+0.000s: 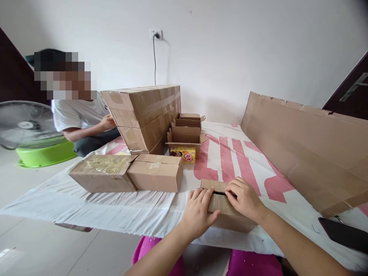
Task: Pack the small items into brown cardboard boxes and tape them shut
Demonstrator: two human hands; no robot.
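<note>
A small brown cardboard box (222,205) lies in front of me at the near edge of the cloth-covered table. A dark slit shows along its top, between the flaps. My left hand (198,211) lies over the box's left end, fingers stretched across the top and thumb apart. On the other side, my right hand (244,197) has its fingers curled over the top flap at the slit. Clear tape shows on the top between my hands. What is inside the box cannot be seen.
Two closed boxes (155,172) lie to the left, before a tall box stack (149,111). Open boxes (184,136) stand beside it, with a yellow printed packet (184,154). A large cardboard sheet (304,142) leans right, near a phone (343,234). A person (77,115) sits left, by a fan (27,124).
</note>
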